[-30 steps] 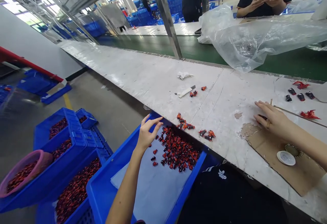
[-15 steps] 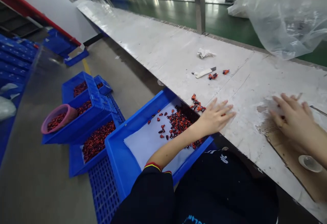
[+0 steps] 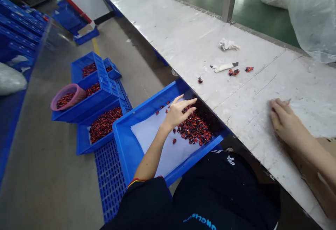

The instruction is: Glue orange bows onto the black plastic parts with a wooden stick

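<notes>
My left hand (image 3: 180, 112) hovers over the blue tray (image 3: 123, 146) below the table edge. Its fingers are apart, with nothing visibly held. Under it, small red-and-black parts (image 3: 195, 128) lie heaped on a white sheet (image 3: 147, 135). My right hand (image 3: 287, 123) rests on the white tabletop, fingers curled together, palm down. A dark speck shows by its fingertips, too small to name. Beside its wrist a piece of cardboard (image 3: 325, 145) lies partly hidden by the forearm. One loose part (image 3: 200, 80) sits near the table edge.
A white-handled knife (image 3: 225, 67), a few red-and-black parts (image 3: 233, 72) and crumpled tissue (image 3: 229, 44) lie on the table. A metal post (image 3: 230, 0) and plastic bag (image 3: 309, 20) stand behind. Filled blue crates (image 3: 98, 153) and a pink basket (image 3: 81, 93) are on the left.
My left hand has moved off the table edge, down and left over the tray. The cluster of parts there is gone from the edge. My right hand's fingers have drawn together.
</notes>
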The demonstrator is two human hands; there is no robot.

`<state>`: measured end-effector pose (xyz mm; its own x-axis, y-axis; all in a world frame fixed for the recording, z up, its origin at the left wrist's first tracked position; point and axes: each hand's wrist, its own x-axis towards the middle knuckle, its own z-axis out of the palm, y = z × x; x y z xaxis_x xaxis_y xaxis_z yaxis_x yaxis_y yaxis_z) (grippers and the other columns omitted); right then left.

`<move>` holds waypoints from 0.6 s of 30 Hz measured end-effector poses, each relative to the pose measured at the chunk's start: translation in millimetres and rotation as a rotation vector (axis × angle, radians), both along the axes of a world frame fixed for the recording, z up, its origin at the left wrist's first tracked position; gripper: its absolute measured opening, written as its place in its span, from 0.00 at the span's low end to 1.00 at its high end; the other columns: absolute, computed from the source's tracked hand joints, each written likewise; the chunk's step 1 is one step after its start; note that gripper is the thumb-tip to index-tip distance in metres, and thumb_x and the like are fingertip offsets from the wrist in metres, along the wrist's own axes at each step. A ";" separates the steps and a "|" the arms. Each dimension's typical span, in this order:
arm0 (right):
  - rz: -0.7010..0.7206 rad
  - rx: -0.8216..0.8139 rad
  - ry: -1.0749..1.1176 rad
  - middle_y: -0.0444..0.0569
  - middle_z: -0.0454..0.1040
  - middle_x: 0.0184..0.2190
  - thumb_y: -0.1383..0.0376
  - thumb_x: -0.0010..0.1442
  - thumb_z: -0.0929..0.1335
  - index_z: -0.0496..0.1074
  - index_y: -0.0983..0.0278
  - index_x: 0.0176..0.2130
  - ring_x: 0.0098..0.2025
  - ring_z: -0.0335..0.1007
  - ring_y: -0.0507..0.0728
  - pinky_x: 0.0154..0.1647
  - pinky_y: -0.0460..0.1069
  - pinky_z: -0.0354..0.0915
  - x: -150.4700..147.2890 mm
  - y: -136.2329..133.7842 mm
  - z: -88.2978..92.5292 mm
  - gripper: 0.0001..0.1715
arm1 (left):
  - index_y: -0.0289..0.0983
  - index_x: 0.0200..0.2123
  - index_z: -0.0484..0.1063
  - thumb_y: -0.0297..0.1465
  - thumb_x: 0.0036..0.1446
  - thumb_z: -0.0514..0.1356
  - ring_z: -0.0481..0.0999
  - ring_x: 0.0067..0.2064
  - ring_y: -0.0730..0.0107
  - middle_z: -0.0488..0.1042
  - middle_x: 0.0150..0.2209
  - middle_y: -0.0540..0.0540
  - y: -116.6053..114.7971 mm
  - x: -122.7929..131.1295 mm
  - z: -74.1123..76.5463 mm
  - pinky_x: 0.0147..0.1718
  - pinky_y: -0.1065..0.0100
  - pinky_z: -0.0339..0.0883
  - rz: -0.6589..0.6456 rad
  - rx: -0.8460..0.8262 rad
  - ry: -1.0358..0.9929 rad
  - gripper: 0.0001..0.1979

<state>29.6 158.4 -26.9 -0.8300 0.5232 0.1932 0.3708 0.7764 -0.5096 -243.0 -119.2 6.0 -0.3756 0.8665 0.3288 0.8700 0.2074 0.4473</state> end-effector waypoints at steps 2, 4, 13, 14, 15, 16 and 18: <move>0.020 -0.023 0.029 0.68 0.65 0.60 0.51 0.64 0.55 0.64 0.69 0.60 0.65 0.58 0.74 0.66 0.73 0.55 -22.7 -9.9 -3.0 0.35 | 0.38 0.49 0.74 0.44 0.67 0.50 0.81 0.46 0.66 0.82 0.44 0.45 1.6 -6.7 0.3 0.62 0.50 0.63 0.078 0.075 -0.020 0.20; 0.067 -0.058 0.049 0.67 0.66 0.60 0.53 0.64 0.56 0.66 0.69 0.59 0.65 0.60 0.72 0.65 0.72 0.57 -48.1 -23.4 -4.7 0.32 | 0.37 0.48 0.74 0.44 0.69 0.46 0.79 0.50 0.65 0.81 0.46 0.43 15.9 -17.7 0.2 0.61 0.51 0.63 0.132 0.108 -0.022 0.22; 0.509 -0.137 0.198 0.57 0.69 0.58 0.64 0.66 0.61 0.71 0.63 0.52 0.64 0.62 0.59 0.66 0.58 0.63 -124.1 -116.8 20.3 0.18 | 0.36 0.47 0.77 0.55 0.63 0.45 0.76 0.56 0.54 0.77 0.53 0.38 81.3 -43.1 13.6 0.60 0.50 0.65 -0.060 -0.060 -0.085 0.33; 0.569 -0.128 0.203 0.57 0.70 0.57 0.64 0.66 0.62 0.72 0.64 0.51 0.63 0.64 0.57 0.65 0.56 0.63 -128.8 -127.2 23.1 0.17 | 0.36 0.46 0.77 0.53 0.65 0.43 0.80 0.51 0.57 0.80 0.48 0.39 75.5 -44.1 18.1 0.56 0.53 0.70 -0.069 -0.075 -0.089 0.33; 0.618 -0.119 0.206 0.58 0.72 0.56 0.65 0.66 0.63 0.72 0.66 0.50 0.61 0.66 0.57 0.65 0.54 0.64 -132.9 -136.4 26.1 0.15 | 0.35 0.45 0.77 0.52 0.66 0.41 0.82 0.47 0.59 0.82 0.43 0.40 68.3 -45.5 22.9 0.51 0.57 0.73 -0.064 -0.083 -0.087 0.33; 0.664 -0.111 0.209 0.57 0.74 0.53 0.65 0.66 0.63 0.72 0.67 0.49 0.59 0.68 0.56 0.63 0.53 0.65 -136.1 -143.8 29.3 0.14 | 0.33 0.46 0.76 0.49 0.67 0.40 0.82 0.44 0.61 0.83 0.39 0.41 60.9 -47.1 27.9 0.49 0.60 0.75 -0.046 -0.085 -0.080 0.32; 0.743 -0.094 0.213 0.55 0.76 0.48 0.65 0.67 0.63 0.71 0.68 0.48 0.54 0.72 0.55 0.61 0.52 0.66 -137.5 -152.9 37.1 0.14 | 0.31 0.47 0.75 0.46 0.68 0.39 0.83 0.42 0.61 0.83 0.35 0.41 50.8 -48.9 36.8 0.46 0.62 0.75 0.009 -0.079 -0.046 0.31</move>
<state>-107.8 5.5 10.2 -0.9192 -0.1335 0.3705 -0.3433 0.7328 -0.5875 -291.9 -68.4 42.8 -0.3966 0.8857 0.2414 0.8468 0.2515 0.4688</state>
